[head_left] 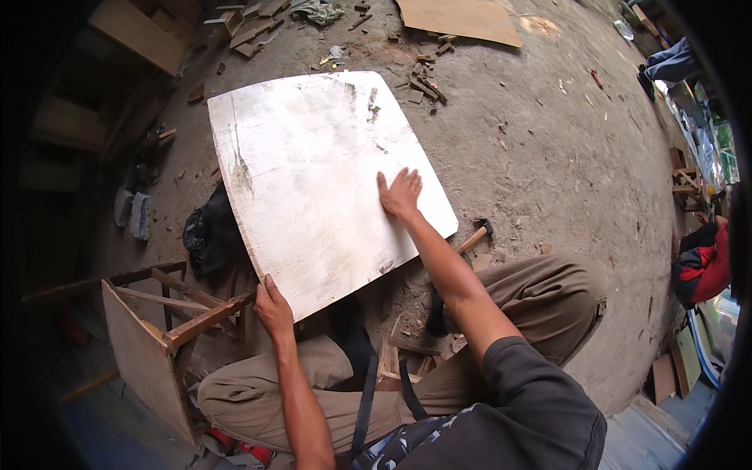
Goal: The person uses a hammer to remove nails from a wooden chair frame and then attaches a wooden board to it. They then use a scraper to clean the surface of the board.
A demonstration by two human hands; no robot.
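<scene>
A large white board [313, 172] with rounded corners, scuffed and stained dark in places, lies in front of my knees. My left hand [273, 305] grips its near left corner, thumb on the top face and the other fingers hidden at the edge. Flat on the board's right half rests my right hand [402, 193], fingers spread, holding nothing. Just past the board's near right corner, a hammer [475, 237] with a wooden handle lies on the ground. What supports the board from below is mostly hidden.
A wooden frame with a panel [149, 352] stands at my left, near a black plastic bag [213, 231] and grey blocks [140, 215]. Wood scraps [427, 88] and a brown sheet [458, 19] lie beyond the board. Another person [705, 262] in red and black is at far right.
</scene>
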